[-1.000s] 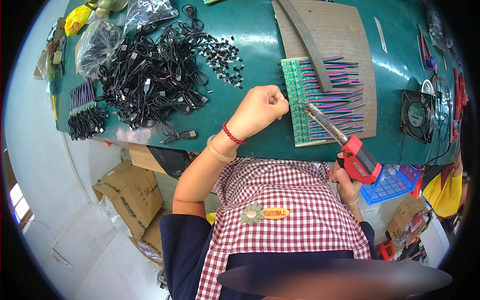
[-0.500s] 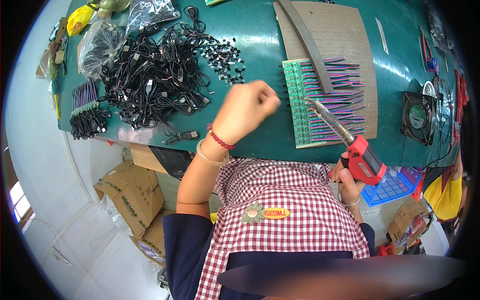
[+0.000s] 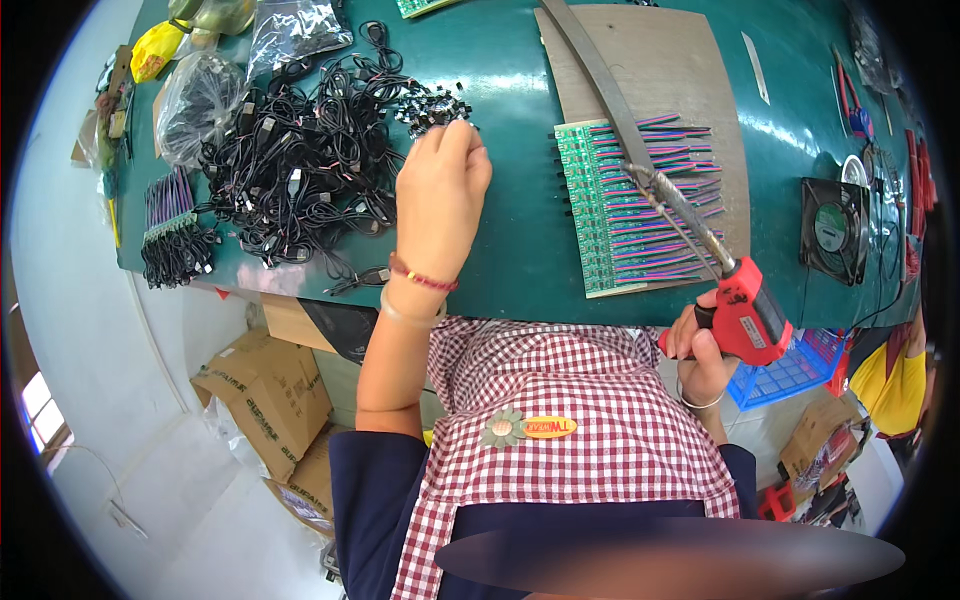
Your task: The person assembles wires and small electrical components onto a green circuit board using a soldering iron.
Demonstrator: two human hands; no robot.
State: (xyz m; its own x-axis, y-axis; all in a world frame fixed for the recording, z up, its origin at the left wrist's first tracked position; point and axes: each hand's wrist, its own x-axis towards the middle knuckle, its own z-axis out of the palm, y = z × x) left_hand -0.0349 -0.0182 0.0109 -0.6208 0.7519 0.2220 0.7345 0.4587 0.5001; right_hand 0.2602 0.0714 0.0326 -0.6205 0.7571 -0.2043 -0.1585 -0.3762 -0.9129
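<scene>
My left hand [image 3: 440, 185] is at the near edge of a pile of small black connectors [image 3: 430, 105], its fingers curled together; whatever they pinch, if anything, is hidden. A red soldering gun [image 3: 750, 315] is gripped in my right hand [image 3: 705, 350], its long metal barrel slanting up and left. The gun's tip is over the grey metal bar [image 3: 605, 85], near its lower end. Beneath the bar lies a panel of green circuit boards [image 3: 585, 205], with pink, blue and black wires [image 3: 660, 235] running to its right and small black parts along its left edge.
Black USB cables [image 3: 300, 170] are heaped at the left, beside a finished-looking bundle of wired boards [image 3: 170, 220]. A brown board [image 3: 700, 70] lies beneath the panel. Farther right stand a small black fan [image 3: 835, 230] and red-handled pliers [image 3: 852, 108].
My left hand has moved left and away from me, from beside the circuit boards to the connector pile. The soldering gun has shifted slightly right, its tip rising onto the bar.
</scene>
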